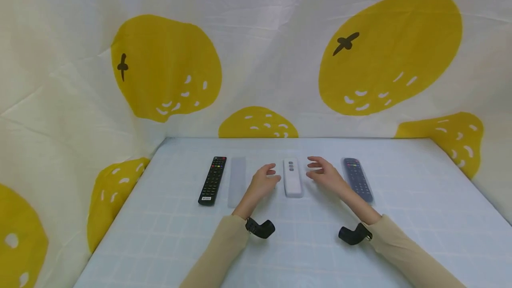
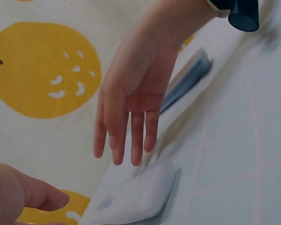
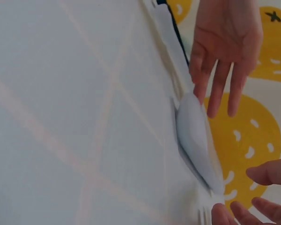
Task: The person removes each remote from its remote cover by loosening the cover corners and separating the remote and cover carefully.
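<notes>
On the pale checked tablecloth (image 1: 168, 234) four flat things lie in a row, and at the far left is a black remote (image 1: 213, 180) with coloured buttons at its top. Just beside it on the right lies a translucent grey sleeve (image 1: 237, 182), long and narrow, parallel to the remote but apart from it. Next comes the left hand (image 1: 265, 181), hovering just left of the white remote (image 1: 293, 178) — its fingers relaxed and nearly straight, holding nothing. The white remote lies lengthwise in the middle of the row, between the two hands, with three small buttons near its far end. From the wrist views neither hand quite touches it. The right hand (image 1: 323, 173) sits just to its right — fingers loosely spread, thumb out, gripping nothing. Farthest right lies a blue-grey remote (image 1: 358, 179), close behind the right wrist. Cloth printed with big yellow fruit (image 1: 390, 52) hangs behind and to the sides.
</notes>
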{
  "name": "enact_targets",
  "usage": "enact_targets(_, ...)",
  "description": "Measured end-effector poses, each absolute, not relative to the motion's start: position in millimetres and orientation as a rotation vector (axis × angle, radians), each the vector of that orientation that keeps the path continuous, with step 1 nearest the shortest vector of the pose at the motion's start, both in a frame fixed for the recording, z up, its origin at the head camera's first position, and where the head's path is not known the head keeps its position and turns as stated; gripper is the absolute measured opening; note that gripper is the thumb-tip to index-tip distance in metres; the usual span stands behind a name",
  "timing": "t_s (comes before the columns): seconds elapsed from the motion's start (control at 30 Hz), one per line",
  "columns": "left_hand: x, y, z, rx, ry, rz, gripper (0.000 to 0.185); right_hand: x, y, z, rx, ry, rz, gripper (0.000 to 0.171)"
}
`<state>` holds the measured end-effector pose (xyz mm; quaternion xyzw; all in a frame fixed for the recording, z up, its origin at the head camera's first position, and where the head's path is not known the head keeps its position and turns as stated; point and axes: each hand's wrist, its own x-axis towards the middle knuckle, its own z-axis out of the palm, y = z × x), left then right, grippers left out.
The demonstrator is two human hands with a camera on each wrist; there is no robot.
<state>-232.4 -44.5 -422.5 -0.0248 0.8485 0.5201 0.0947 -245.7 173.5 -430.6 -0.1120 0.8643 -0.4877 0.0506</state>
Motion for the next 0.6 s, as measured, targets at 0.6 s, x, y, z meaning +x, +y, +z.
enact_targets(0.6, -252.9, -25.2, -437.0, -0.162, 2.390, 1.620, 0.049, -256.3, 152.6, -435.3, -0.056, 2.289, -1.640, 0.051)
